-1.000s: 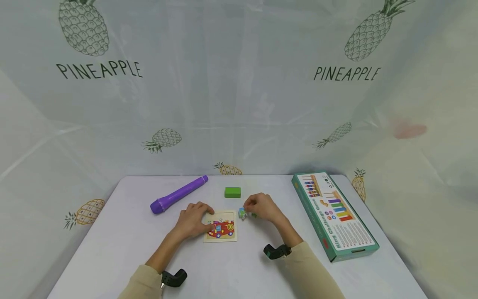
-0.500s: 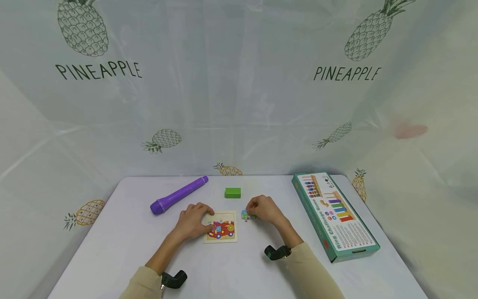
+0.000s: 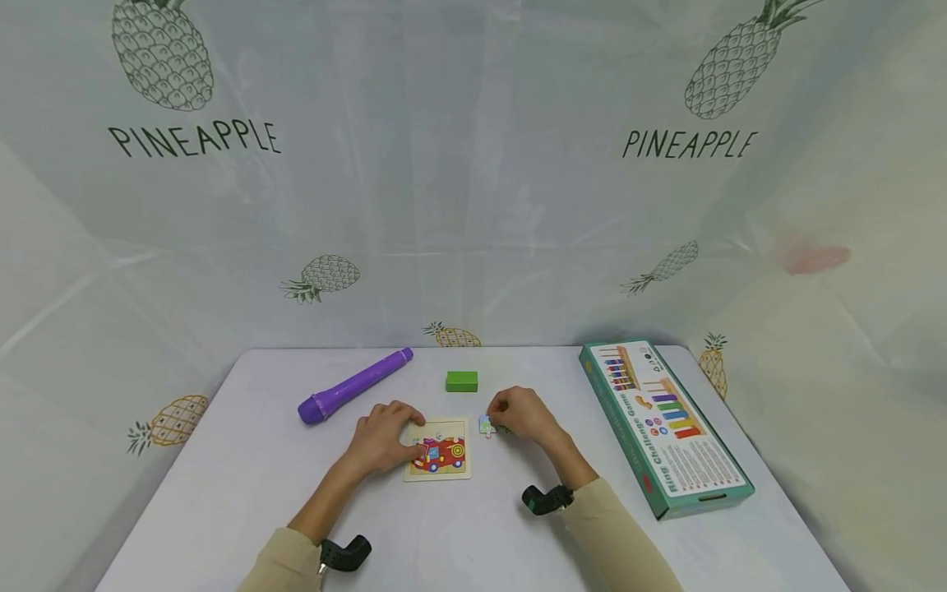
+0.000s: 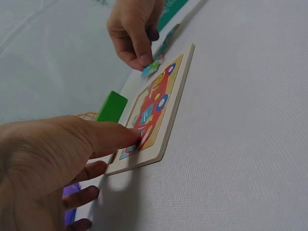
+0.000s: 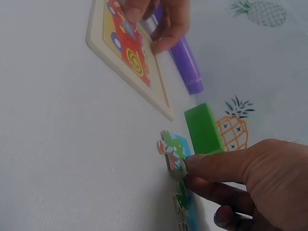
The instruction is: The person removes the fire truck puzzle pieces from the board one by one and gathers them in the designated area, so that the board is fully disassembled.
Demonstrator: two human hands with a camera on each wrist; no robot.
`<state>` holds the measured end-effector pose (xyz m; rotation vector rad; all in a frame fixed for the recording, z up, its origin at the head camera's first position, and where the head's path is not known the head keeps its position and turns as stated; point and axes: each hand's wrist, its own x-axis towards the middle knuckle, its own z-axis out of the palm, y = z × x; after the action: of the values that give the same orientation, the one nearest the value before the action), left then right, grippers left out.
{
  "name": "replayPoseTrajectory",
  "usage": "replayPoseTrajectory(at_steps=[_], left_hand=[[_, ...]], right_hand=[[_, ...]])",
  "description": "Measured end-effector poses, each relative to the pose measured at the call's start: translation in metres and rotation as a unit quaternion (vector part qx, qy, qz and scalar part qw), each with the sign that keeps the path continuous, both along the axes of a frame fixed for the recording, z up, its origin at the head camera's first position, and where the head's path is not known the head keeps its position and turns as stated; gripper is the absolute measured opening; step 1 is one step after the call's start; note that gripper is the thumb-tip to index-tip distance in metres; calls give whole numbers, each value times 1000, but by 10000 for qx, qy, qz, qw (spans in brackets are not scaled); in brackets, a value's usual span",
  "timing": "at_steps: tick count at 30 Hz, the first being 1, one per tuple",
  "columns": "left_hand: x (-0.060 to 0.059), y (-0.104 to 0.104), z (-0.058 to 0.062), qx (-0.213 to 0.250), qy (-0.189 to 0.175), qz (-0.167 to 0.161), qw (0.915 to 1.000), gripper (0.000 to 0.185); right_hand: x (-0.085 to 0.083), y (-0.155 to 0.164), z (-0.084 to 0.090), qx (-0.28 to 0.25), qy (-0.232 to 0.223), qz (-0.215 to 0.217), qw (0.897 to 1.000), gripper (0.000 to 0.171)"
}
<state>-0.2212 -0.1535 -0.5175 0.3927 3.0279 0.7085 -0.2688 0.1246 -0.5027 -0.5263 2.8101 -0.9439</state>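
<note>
- The right hand (image 3: 518, 413) pinches a loose puzzle piece (image 5: 172, 149) between thumb and forefinger, just right of the puzzle board (image 3: 440, 450) and apart from it. The grip sits on one edge of the piece, so it may well twist or drop onto the table (image 3: 222, 485).
- The left hand (image 3: 381, 436) rests on the board's left side with straight fingers, one fingertip (image 4: 131, 137) pressing on the fire-truck picture. If that pressure eases, I judge the light board could skid when a piece is pushed in.
- More loose pieces (image 5: 184, 206) lie under the right hand (partly hidden), and a careless sweep could scatter them.
- The green block (image 3: 461, 381) and purple torch (image 3: 355, 385) lie behind the board, well apart from it, so they seem unlikely to interfere.
</note>
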Motion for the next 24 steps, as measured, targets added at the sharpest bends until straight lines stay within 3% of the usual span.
replayPoseTrajectory(at_steps=[24], left_hand=[[1,0,1,-23,8,-29,10000,41]], right_hand=[[-2,-3,0,451,309,169,9984,7]])
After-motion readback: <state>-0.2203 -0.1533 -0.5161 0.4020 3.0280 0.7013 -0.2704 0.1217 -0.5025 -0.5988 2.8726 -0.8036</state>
